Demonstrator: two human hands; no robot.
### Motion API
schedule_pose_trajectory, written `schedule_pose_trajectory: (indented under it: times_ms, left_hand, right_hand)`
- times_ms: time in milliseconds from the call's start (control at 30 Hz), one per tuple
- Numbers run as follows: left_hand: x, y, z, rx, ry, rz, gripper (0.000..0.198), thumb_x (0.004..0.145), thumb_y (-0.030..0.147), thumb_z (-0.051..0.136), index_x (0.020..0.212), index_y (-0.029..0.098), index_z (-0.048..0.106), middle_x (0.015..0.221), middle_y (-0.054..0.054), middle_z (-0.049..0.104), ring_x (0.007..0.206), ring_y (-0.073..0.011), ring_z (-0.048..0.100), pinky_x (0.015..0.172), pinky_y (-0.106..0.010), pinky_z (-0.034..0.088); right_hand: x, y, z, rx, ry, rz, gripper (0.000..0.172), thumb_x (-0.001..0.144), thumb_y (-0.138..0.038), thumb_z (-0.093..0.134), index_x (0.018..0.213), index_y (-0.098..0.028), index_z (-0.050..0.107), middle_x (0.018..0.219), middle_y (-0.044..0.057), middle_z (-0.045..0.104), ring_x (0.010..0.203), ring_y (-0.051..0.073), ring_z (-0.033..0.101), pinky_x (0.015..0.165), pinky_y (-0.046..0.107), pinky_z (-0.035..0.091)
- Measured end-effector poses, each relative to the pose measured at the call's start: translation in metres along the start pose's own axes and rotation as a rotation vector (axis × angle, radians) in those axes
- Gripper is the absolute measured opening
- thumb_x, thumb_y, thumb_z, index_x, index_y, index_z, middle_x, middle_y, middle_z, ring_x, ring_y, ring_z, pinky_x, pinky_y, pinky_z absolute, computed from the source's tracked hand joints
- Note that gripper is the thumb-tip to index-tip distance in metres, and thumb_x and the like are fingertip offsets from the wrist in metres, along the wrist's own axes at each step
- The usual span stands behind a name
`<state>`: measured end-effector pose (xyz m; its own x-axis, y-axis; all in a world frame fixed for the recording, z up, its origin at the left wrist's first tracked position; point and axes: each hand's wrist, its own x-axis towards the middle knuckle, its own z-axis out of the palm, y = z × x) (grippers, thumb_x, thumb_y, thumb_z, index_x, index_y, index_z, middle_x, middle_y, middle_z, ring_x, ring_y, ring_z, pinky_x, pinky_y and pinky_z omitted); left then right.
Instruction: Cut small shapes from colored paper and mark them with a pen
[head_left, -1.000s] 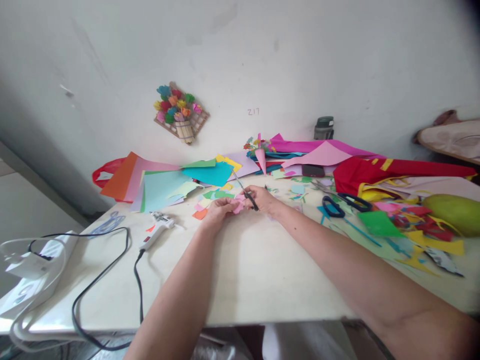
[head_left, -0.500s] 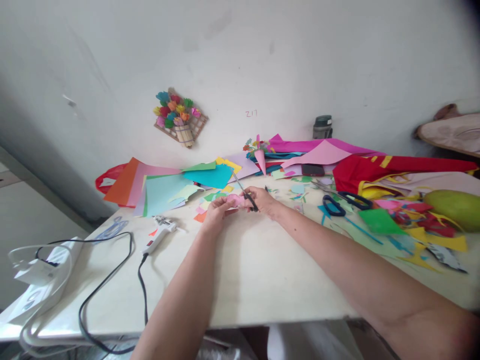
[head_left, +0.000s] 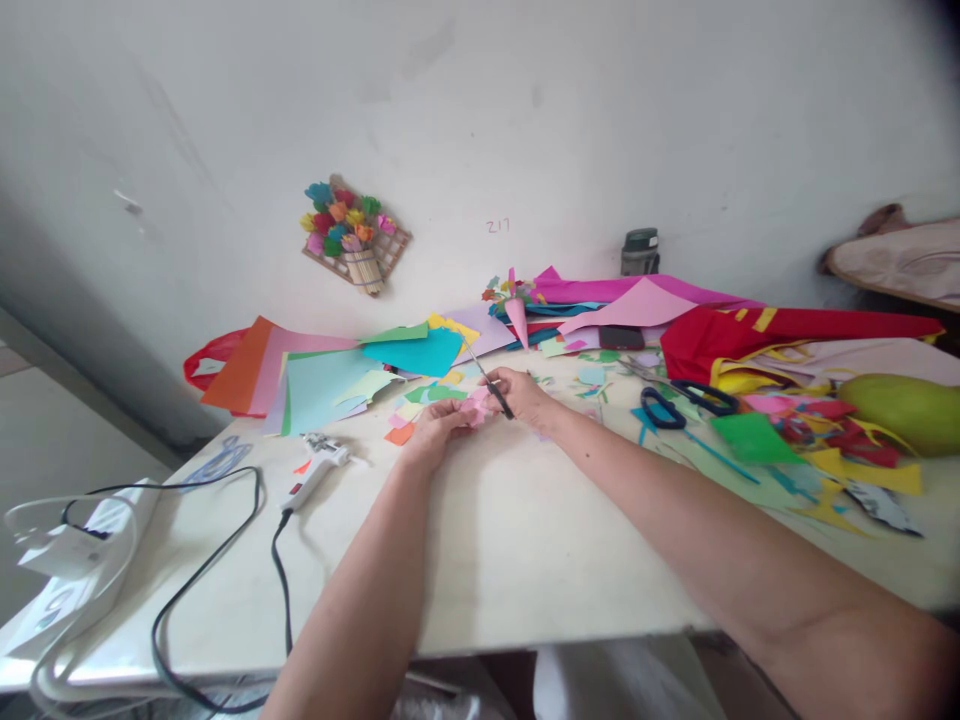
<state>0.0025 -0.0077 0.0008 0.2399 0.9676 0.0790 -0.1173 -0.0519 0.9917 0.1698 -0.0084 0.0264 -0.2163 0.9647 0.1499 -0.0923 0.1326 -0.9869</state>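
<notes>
My left hand [head_left: 431, 428] pinches a small pink paper piece [head_left: 475, 408] just above the white table [head_left: 525, 540]. My right hand [head_left: 526, 395] is closed on small scissors [head_left: 487, 381], whose thin blades point up and left past the pink piece. Both hands meet at the middle of the table, among small coloured scraps [head_left: 409, 412].
A glue gun [head_left: 315, 468] with a black cord [head_left: 217, 560] lies to the left, beside a white power strip [head_left: 60, 560]. Coloured paper sheets [head_left: 330, 370] lie at the back; blue-handled scissors [head_left: 679, 405], cuttings and a green fruit [head_left: 904, 410] lie at the right. A paper flower craft [head_left: 349, 235] hangs on the wall.
The pink piece has been turned a little between my fingers, spread out half a second ago and now bunched. Both hands stay in the same place.
</notes>
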Motion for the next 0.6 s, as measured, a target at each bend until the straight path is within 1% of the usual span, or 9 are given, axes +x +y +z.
schedule_pose_trajectory:
  times_ms: [167,300,433,500,600]
  left_hand:
    - [0.0004,-0.0005,0.0008,-0.032,0.027,0.007,0.023,0.054,0.027,0.079,0.06,0.015,0.06,0.061,0.001,0.06,0.059,-0.011,0.057,0.066,-0.028,0.05]
    - [0.0011,-0.0007,0.0013,-0.058,0.069,0.042,0.024,0.055,0.029,0.079,0.062,0.015,0.061,0.062,0.0,0.062,0.061,-0.0115,0.058,0.064,-0.026,0.05]
    - [0.0038,-0.0021,-0.0021,-0.105,0.136,0.108,0.027,0.056,0.033,0.079,0.065,0.014,0.062,0.066,-0.001,0.064,0.066,-0.0134,0.062,0.068,-0.027,0.05]
    - [0.0051,-0.0026,-0.0045,-0.147,0.177,0.119,0.028,0.056,0.034,0.079,0.066,0.014,0.063,0.067,-0.002,0.065,0.067,-0.0145,0.063,0.07,-0.028,0.05]
    - [0.0059,-0.0022,-0.0069,-0.22,0.232,0.112,0.029,0.053,0.033,0.081,0.067,0.014,0.063,0.066,-0.002,0.065,0.067,-0.0156,0.064,0.072,-0.029,0.05]
  right_hand:
    - [0.0033,0.0036,0.0028,-0.009,0.059,-0.017,0.028,0.056,-0.007,0.059,0.082,-0.017,0.053,0.051,-0.008,0.052,0.047,0.009,0.05,0.047,0.021,0.041]
    - [0.0034,0.0056,0.0042,-0.017,0.05,-0.021,0.029,0.057,-0.008,0.061,0.083,-0.017,0.053,0.051,-0.008,0.053,0.044,0.008,0.05,0.045,0.02,0.04]
    - [0.0017,0.005,0.0017,-0.077,0.008,0.039,0.028,0.06,-0.013,0.065,0.085,-0.016,0.053,0.052,-0.006,0.055,0.041,0.006,0.049,0.04,0.017,0.036]
    - [0.0014,0.0055,-0.0006,-0.11,-0.038,0.054,0.026,0.063,-0.019,0.067,0.085,-0.015,0.053,0.053,-0.005,0.057,0.04,0.006,0.049,0.037,0.016,0.031]
    - [0.0017,0.0078,-0.0031,-0.146,-0.126,0.068,0.028,0.066,-0.031,0.069,0.084,-0.015,0.054,0.057,-0.002,0.058,0.041,0.007,0.051,0.032,0.016,0.024]
